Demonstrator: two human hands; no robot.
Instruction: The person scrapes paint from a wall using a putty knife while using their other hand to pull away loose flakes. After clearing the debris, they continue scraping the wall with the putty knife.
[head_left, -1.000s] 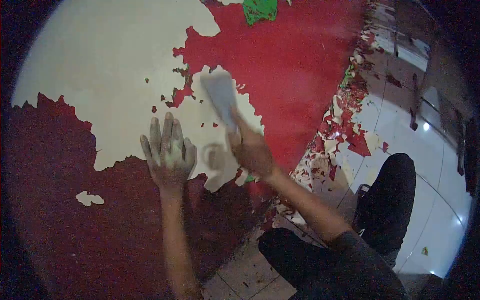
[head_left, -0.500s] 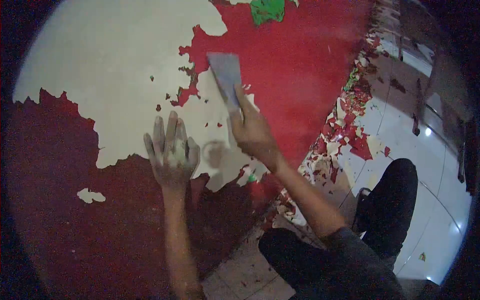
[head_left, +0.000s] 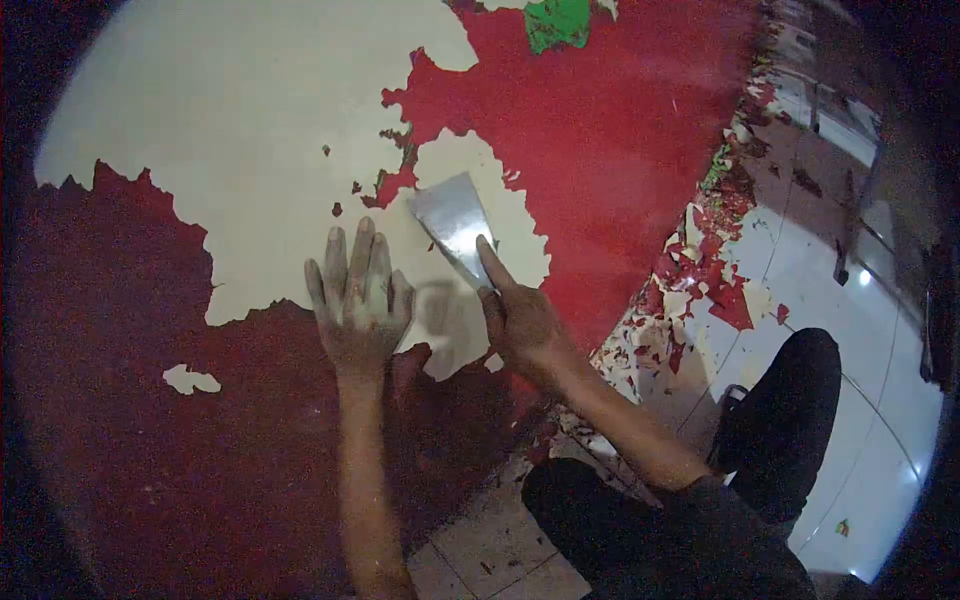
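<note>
My right hand (head_left: 525,325) is closed round a paint scraper (head_left: 452,215), with the index finger stretched along its broad metal blade. The blade points up and left over a bare cream patch (head_left: 470,155), its edge near ragged bits of red paint. To the left, my left hand (head_left: 362,300) lies flat with fingers spread, dusted pale. Its fingertips are on the cream surface (head_left: 250,120), and its heel is over dark, shadowed red paint (head_left: 260,420). Brighter red paint (head_left: 610,130) covers the wall right of the scraper. The scraper's handle is hidden in my grip.
Paint flakes (head_left: 715,265) are heaped along the wall's foot, on white floor tiles (head_left: 800,280). A green patch (head_left: 558,25) shows near the top. My bent legs in dark trousers (head_left: 785,410) are at the lower right.
The scraper and my right hand have moved down towards me. Red paint has come off, so the cream patch reaches farther right. My left hand stays flat; the view has shifted slightly.
</note>
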